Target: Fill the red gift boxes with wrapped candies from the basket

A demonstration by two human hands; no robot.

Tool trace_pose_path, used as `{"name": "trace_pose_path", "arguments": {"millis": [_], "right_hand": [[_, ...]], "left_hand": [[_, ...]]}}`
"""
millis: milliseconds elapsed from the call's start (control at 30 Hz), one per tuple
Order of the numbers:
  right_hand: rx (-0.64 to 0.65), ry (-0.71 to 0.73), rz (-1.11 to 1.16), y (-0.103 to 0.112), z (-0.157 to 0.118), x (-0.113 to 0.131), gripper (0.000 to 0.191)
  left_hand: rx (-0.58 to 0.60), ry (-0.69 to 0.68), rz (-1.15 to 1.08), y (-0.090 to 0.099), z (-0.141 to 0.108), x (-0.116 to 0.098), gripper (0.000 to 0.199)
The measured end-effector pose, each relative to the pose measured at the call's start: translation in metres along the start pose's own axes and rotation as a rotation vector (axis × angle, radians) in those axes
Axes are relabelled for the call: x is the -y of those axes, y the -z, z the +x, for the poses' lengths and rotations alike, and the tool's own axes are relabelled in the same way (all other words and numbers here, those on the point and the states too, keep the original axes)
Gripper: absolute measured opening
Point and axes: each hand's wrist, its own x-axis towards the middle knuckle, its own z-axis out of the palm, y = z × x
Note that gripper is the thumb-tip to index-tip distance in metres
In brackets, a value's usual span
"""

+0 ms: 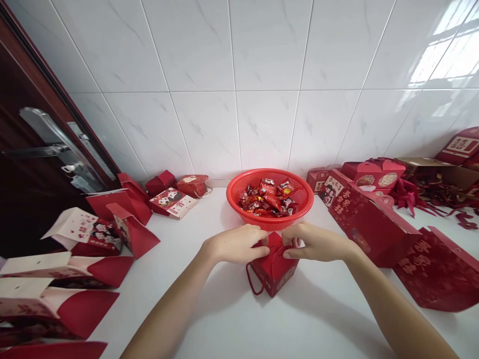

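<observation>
A small red gift box [276, 277] with a red cord handle [254, 286] stands on the white table in front of me. Its curved top flaps [276, 249] come together between my hands. My left hand [241, 243] is closed on the left side of the box top, fingers curled over a flap. On the opposite side, my right hand [313, 242] pinches the right flap between thumb and fingers. The cord hangs loose down the box's left side. Just behind stands a red plastic basket [234, 202] holding wrapped candies [270, 197].
Several red and cream gift boxes [71, 294] line the left side near a dark door [37, 164]. Larger red boxes [370, 219] stand at the right. A cardboard box [437, 172] with dark red ribbons [406, 197] sits far right. A tiled wall [265, 124] closes off the back.
</observation>
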Motion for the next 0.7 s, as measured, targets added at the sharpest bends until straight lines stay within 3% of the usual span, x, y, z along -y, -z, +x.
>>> {"name": "trace_pose_path", "arguments": {"millis": [267,400,600,700], "right_hand": [[-0.052,-0.215,-0.173,-0.002,0.006,-0.003,0.030],[-0.050,-0.260,-0.155,-0.001,0.003,-0.012,0.035],[0.156,-0.163,0.081,0.002,0.007,-0.037,0.055],[0.239,-0.119,0.137,0.000,0.013,-0.048,0.065]], "left_hand": [[0.003,0.106,-0.003,-0.005,0.000,-0.013,0.033],[0.015,0.159,0.012,-0.010,0.004,-0.017,0.032],[0.074,0.039,-0.034,-0.008,0.009,-0.006,0.033],[0.094,0.073,-0.055,-0.006,0.008,-0.003,0.038]]}}
